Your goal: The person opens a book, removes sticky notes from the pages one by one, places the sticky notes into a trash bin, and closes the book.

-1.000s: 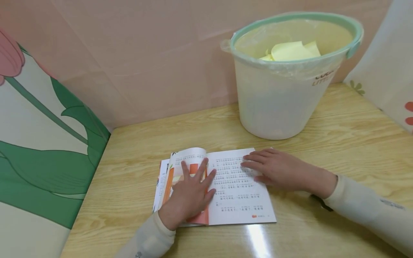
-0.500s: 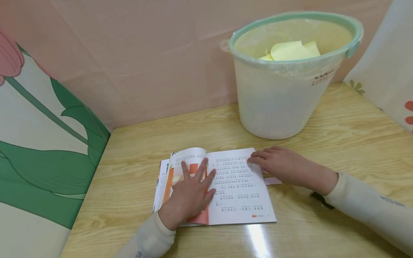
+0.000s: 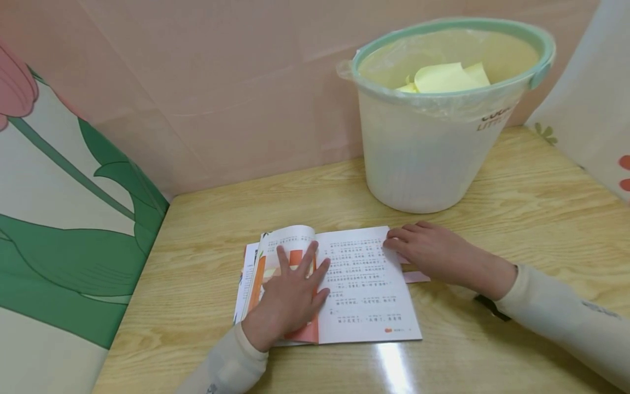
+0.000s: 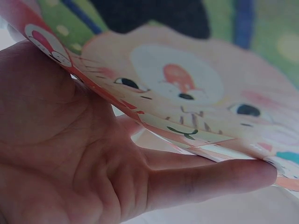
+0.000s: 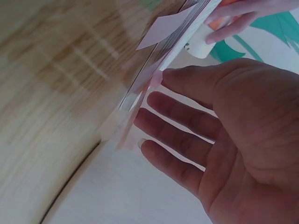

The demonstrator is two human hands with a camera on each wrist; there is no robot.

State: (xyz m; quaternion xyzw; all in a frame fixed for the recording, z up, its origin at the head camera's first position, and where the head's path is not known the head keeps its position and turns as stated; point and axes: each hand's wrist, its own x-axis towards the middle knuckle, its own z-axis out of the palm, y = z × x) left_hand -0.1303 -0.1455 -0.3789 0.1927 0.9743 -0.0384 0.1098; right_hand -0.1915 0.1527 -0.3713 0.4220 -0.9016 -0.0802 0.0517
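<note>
Left hand (image 3: 290,295): flat, fingers spread and straight, pressed palm-down on left-hand page of open book (image 3: 364,290); nothing gripped. In left wrist view, palm and straight fingers (image 4: 210,179) against underside of illustrated page with cartoon face.

Right hand (image 3: 433,254): fingers extended and relaxed, fingertips (image 3: 394,241) laid at upper right edge of right-hand page; nothing curled around. In right wrist view, fingertips (image 5: 154,100) at page edges, blurred; actual contact with page edges not determinable.

Book: lay open on wooden table (image 3: 517,208), near front edge, between both hands; printed text on right page, orange picture on left page; left pages arched upward near spine. Pink slip (image 3: 417,277) protruded from under right page, just beside right wrist.

Bucket (image 3: 433,137): pale plastic, green rim, lined with clear bag, stood behind book toward wall, apart from it. Yellow paper sheets (image 3: 445,76) inside.

Tulip-printed panel (image 3: 64,219): at left of table.
</note>
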